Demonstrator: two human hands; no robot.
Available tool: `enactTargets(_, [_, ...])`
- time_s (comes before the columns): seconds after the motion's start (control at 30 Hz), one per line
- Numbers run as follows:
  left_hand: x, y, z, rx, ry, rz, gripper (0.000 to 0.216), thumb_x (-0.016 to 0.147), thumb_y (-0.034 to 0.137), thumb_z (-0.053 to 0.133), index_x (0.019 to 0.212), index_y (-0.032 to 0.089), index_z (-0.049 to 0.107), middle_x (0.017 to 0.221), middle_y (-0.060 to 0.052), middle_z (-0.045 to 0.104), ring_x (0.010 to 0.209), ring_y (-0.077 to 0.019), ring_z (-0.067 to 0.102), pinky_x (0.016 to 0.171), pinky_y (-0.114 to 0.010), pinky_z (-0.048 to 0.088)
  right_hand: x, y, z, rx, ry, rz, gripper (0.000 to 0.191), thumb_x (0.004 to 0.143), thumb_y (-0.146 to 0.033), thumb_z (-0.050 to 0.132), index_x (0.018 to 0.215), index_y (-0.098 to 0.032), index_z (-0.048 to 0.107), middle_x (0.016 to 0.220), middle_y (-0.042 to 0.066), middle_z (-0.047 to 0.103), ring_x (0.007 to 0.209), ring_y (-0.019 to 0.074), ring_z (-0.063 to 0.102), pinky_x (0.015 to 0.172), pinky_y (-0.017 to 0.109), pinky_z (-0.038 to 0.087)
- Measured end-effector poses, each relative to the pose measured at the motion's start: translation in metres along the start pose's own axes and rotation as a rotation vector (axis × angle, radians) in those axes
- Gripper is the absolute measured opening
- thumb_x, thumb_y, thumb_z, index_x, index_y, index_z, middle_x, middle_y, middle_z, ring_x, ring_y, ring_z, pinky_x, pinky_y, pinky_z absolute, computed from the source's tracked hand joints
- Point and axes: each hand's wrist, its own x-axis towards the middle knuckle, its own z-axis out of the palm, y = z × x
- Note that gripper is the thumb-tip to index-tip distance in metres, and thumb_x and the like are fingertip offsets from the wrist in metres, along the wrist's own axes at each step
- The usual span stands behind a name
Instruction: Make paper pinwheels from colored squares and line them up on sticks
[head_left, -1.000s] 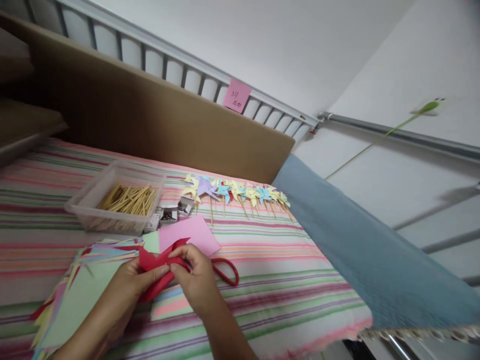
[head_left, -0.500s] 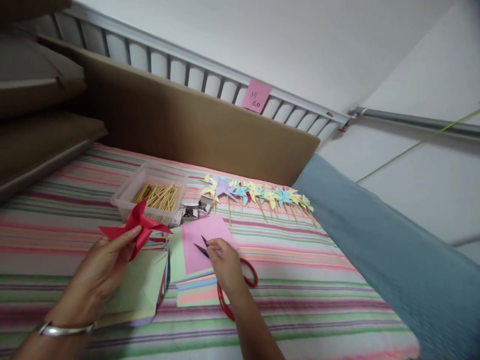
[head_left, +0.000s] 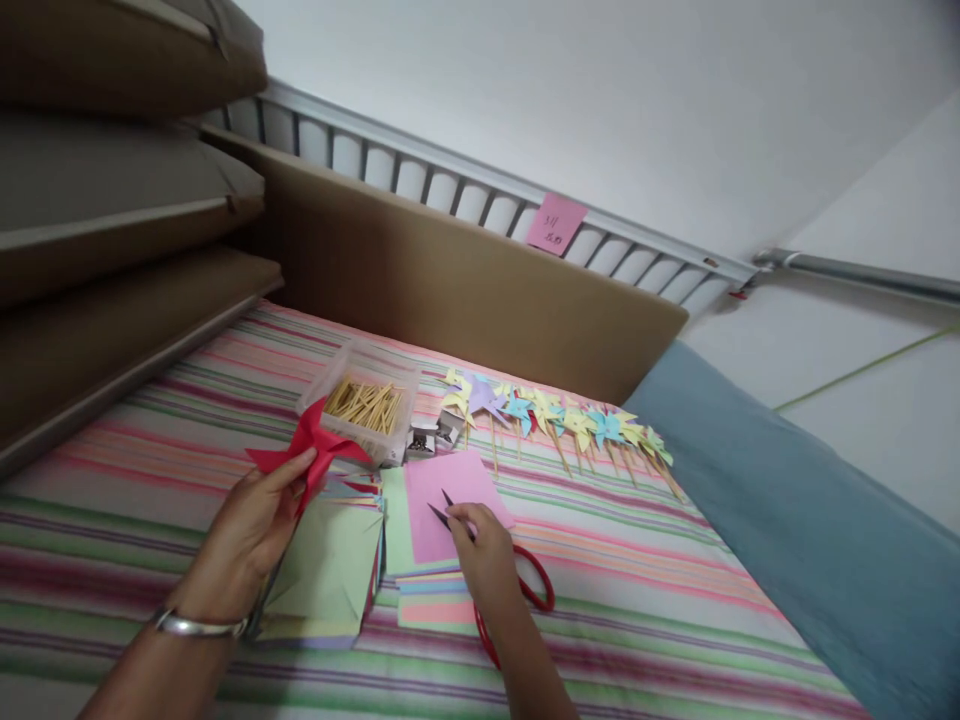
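A red paper pinwheel [head_left: 321, 446], its blades folded in, is pinched between the thumb and fingers of my left hand [head_left: 251, 525]. Below it lies a stack of pale green paper [head_left: 330, 560]. My right hand [head_left: 486, 555] hovers over the scissors with thumb and forefinger together; anything tiny between them is too small to make out. The scissors, with red handles [head_left: 546, 580] and dark blades, lie open on the pink paper [head_left: 454, 475] and the cloth, partly hidden by that hand. More coloured sheets [head_left: 431, 610] show under the pink one.
A clear plastic box [head_left: 307, 395] holds short wooden sticks. Small boxes of dark fasteners [head_left: 422, 440] stand beside it. Finished pinwheels on sticks [head_left: 577, 425] lie in a row behind. A cardboard panel [head_left: 465, 295] borders the back; stacked brown packages [head_left: 127, 300] rise at left.
The camera view has turned a little left, so everything appears further right. Both hands keep nearly the same places over the papers, the left still holding the pinwheel.
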Motion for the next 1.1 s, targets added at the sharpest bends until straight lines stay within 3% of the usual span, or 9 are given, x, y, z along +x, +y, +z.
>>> enactTargets(0.4, [-0.011, 0.017, -0.005, -0.023, -0.066, 0.019, 0.017, 0.067, -0.004, 0.063, 0.063, 0.012, 0.066, 0.055, -0.003, 0.069, 0.048, -0.0125, 0.063, 0.049, -0.019, 0.054, 0.009, -0.033, 0.019, 0.095, -0.063, -0.014, 0.016, 0.076, -0.024, 0.054, 0.079, -0.019, 0.069, 0.082, 0.006, 0.07, 0.079, 0.0213, 0.064, 0.075, 0.032, 0.049])
enactTargets(0.8, [-0.017, 0.033, -0.014, -0.168, -0.075, 0.065, 0.02, 0.069, -0.005, 0.059, 0.064, 0.013, 0.065, 0.058, 0.0, 0.069, 0.051, -0.0096, 0.063, 0.052, -0.017, 0.054, -0.01, -0.046, -0.014, -0.045, -0.069, -0.048, 0.017, 0.077, -0.021, 0.051, 0.077, -0.017, 0.068, 0.08, 0.007, 0.07, 0.078, 0.0222, 0.065, 0.074, 0.032, 0.05])
enactTargets(0.93, [-0.019, 0.037, -0.02, -0.204, -0.064, 0.077, 0.023, 0.072, -0.007, 0.056, 0.066, 0.013, 0.065, 0.058, 0.001, 0.069, 0.052, -0.0099, 0.063, 0.051, -0.017, 0.055, 0.009, -0.064, -0.017, -0.099, -0.079, -0.124, 0.019, 0.078, -0.018, 0.05, 0.081, -0.017, 0.068, 0.086, 0.007, 0.07, 0.083, 0.0205, 0.065, 0.078, 0.03, 0.049])
enactTargets(1.1, [-0.017, 0.039, -0.026, -0.185, -0.087, 0.111, 0.021, 0.074, -0.006, 0.055, 0.067, 0.013, 0.064, 0.06, 0.0, 0.069, 0.049, -0.011, 0.063, 0.048, -0.021, 0.056, 0.058, -0.096, -0.005, -0.229, -0.133, -0.226, 0.021, 0.079, -0.015, 0.05, 0.088, -0.017, 0.07, 0.09, 0.007, 0.07, 0.087, 0.0184, 0.064, 0.081, 0.028, 0.047])
